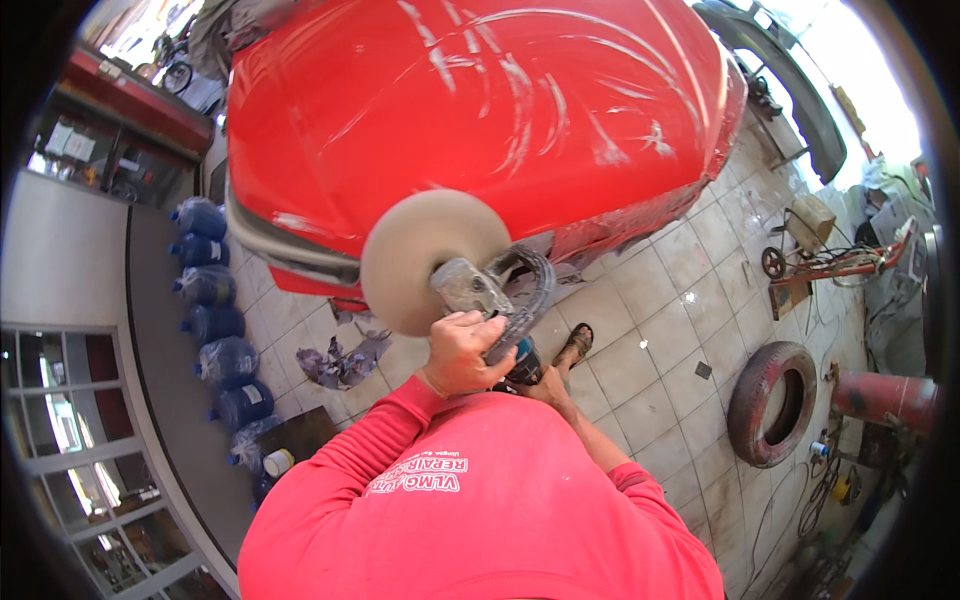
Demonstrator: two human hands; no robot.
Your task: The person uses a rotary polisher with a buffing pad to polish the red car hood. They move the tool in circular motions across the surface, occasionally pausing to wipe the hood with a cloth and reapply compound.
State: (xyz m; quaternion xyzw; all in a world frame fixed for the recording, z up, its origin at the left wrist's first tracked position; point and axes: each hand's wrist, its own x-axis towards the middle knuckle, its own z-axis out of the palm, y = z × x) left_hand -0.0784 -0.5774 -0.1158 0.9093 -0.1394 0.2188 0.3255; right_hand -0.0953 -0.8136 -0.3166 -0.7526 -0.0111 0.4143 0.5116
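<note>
A car polisher with a wide round grey pad (415,250) is in front of me, by the near edge of a red car panel (400,110). White smears and streaks mark the red paint. The pad overlaps the panel's edge; whether it touches the paint I cannot tell. My left hand (465,350) is wrapped round the polisher near its grey head (470,287) and the black loop handle (540,280). Further back, the fingers of my right hand (550,388) close round the dark and teal body (526,362) of the polisher, partly hidden by my shirt.
Blue water jugs (215,325) line the left wall. Crumpled sheeting (343,360) lies on the tiled floor. To the right are a tyre (772,404), a red cylinder (880,398), a wheeled trolley (835,258), loose cables and a dark bumper (800,90). My sandalled foot (578,342) shows below the car.
</note>
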